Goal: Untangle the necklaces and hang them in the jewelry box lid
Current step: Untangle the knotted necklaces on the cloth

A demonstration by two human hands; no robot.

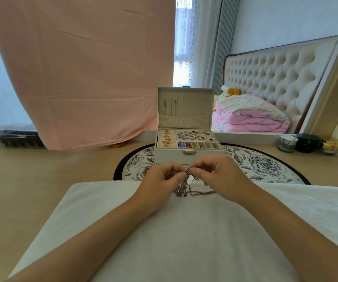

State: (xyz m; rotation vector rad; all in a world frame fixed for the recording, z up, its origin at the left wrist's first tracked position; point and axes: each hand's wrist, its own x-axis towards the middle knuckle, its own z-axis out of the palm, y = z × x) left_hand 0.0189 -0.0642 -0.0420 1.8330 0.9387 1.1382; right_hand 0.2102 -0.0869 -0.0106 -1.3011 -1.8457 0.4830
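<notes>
While the tangled necklaces point(181, 191) were pinched at a knot by the fingertips of the left hand point(160, 180) and the right hand point(218, 177) above the white towel point(184, 237), the jewelry box point(170, 156) was seen open just beyond, with chains point(171, 107) hung in its lid point(196, 110), and the tag point(237, 113) on a far pink quilt point(251, 121) was too small to be read.

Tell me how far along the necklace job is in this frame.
Done: a few chains hang from hooks at the left of the jewelry box lid. In hand: the left hand and right hand both pinch a tangled clump of necklaces above the white towel. Left: that clump looks knotted, and the right-side hooks are bare.
</notes>
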